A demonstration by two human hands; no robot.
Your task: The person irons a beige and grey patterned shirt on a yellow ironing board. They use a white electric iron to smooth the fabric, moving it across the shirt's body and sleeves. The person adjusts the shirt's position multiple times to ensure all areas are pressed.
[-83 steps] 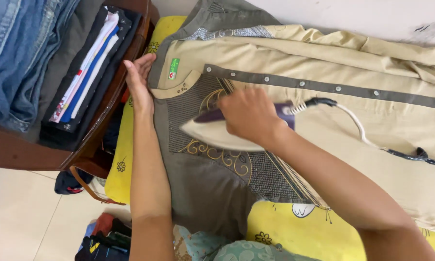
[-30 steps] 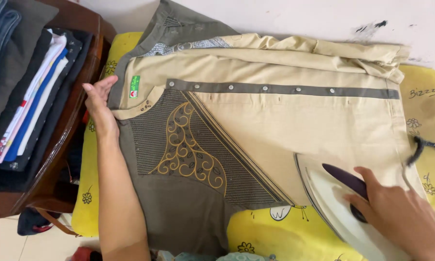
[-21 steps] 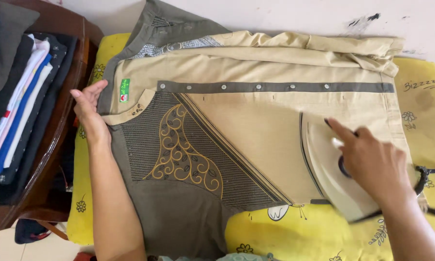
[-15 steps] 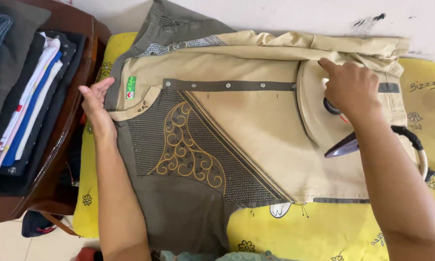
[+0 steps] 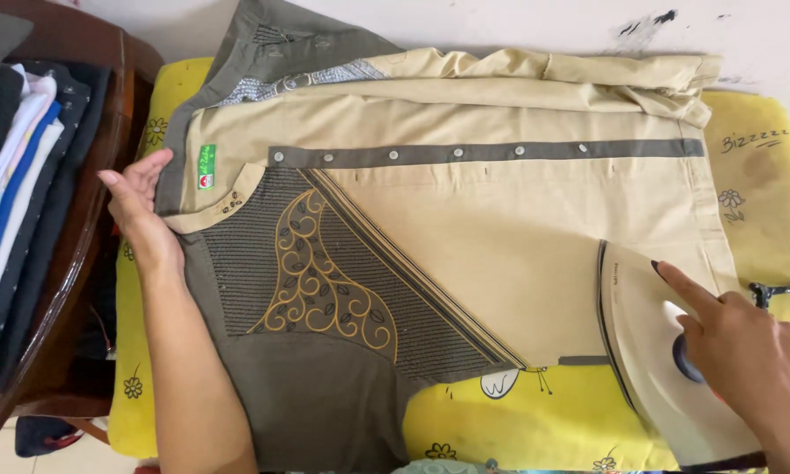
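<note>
- Beige and olive cotton shirt lies spread flat, its long axis running left to right across the view, collar end toward the left hand and hem end toward the right hand
- Olive button placket runs parallel to that long axis, on the far side of both hands, with a row of pale buttons along it
- Left hand rests flat and open, fingers extended, its fingertips touching the shirt at the collar edge; nothing is grasped
- A small green label sits just beyond the left fingertips; a gold scroll embroidery on a striped olive panel lies just to the inner side of that hand
- Right hand is closed around the handle of a cream iron, index finger stretched forward along the top of the body
- The iron's long axis is set obliquely, its pointed nose directed away from the person toward the placket; the soleplate edge lies on the lower hem area of the shirt, partly over the yellow padded cover
- A dark cord emerges just beyond the right hand
- Beyond the left wrist, a dark wooden table carries a stack of folded clothes
</note>
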